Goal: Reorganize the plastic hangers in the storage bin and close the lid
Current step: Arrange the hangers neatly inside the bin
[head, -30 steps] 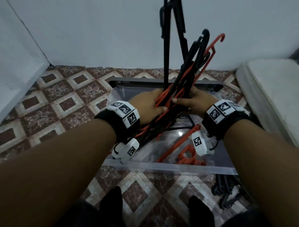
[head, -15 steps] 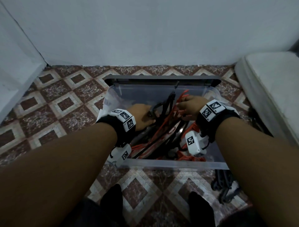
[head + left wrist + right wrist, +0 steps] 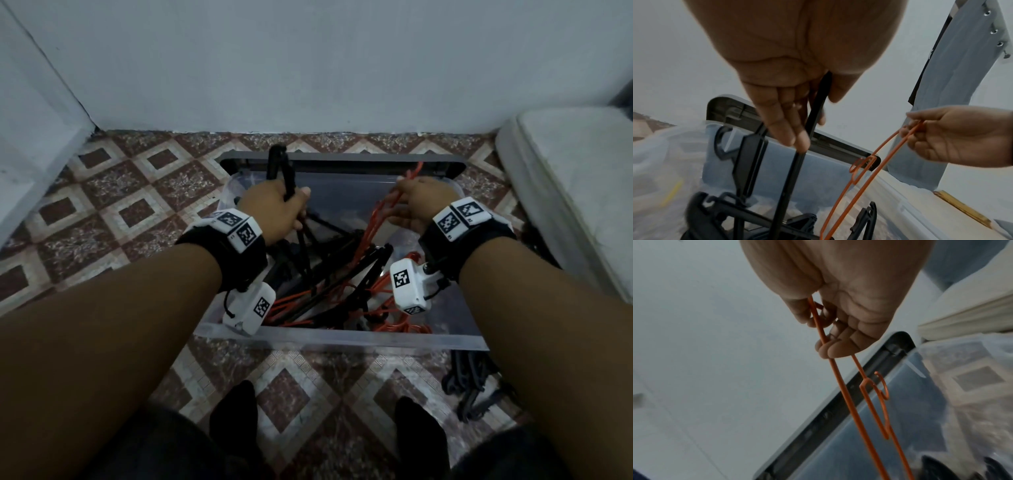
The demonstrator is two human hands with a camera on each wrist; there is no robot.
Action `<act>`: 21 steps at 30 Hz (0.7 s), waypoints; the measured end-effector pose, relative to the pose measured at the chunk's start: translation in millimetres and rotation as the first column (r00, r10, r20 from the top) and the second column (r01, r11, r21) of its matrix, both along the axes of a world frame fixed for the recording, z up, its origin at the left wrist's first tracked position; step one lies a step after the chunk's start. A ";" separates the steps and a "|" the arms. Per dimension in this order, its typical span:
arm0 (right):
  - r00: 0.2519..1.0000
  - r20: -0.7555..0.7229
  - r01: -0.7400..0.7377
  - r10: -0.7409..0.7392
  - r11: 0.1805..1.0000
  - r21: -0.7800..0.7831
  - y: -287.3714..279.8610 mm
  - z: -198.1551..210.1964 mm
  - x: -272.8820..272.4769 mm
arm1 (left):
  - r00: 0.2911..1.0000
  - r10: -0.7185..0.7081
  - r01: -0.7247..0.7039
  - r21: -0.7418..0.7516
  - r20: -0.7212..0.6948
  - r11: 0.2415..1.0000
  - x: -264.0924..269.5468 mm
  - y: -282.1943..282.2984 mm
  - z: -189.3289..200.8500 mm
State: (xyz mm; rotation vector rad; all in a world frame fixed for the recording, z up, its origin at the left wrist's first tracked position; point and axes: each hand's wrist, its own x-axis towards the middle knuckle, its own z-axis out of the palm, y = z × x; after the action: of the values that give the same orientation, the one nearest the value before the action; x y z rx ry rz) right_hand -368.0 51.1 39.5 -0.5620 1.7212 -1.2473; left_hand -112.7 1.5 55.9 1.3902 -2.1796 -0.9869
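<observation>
A clear storage bin (image 3: 342, 341) sits on the patterned tile floor (image 3: 102, 212) at the centre of the head view, its grey lid (image 3: 342, 163) standing open along the far edge, with a tangle of black and orange hangers (image 3: 329, 284) filling its lower middle. Left of centre, the left hand (image 3: 274, 209) has its fingers curled round a black hanger (image 3: 797, 170) standing up out of the bin. Right of centre, the right hand (image 3: 419, 202) pinches a thin orange hanger (image 3: 859, 402) that trails down into the bin.

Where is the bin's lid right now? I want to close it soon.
In the head view the lid stands open behind the storage bin, against the wall, beyond both hands.
</observation>
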 end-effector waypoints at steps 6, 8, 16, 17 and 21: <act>0.984 -0.129 0.092 -0.123 0.969 -0.227 14.8 45.5 -10.5 | 0.927 -0.153 0.113 0.134 0.343 0.985 19.2 -5.7 7.8; 0.974 -0.195 0.056 -0.112 0.960 -0.275 24.1 62.1 -7.0 | 0.793 -0.291 0.208 0.212 0.536 0.955 22.8 2.5 7.4; 0.904 -0.392 0.054 -0.168 0.957 -0.285 60.7 106.9 17.1 | 0.792 -0.248 0.008 0.396 0.558 0.918 30.4 24.3 18.4; 0.891 -0.421 0.052 -0.172 0.958 -0.282 66.4 105.5 17.1 | 0.830 -0.233 0.004 0.412 0.507 0.911 31.1 27.1 24.6; 0.847 -0.525 -0.084 -0.085 0.953 -0.290 82.0 99.7 8.6 | 0.921 -0.254 0.143 0.351 0.296 0.926 26.6 32.4 38.2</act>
State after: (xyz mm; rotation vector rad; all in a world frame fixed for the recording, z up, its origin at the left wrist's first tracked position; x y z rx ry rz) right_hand -359.4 133.1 139.2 -1.1868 1.9817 -1.4601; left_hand -86.2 34.0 94.1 1.6030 -2.5411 -1.3142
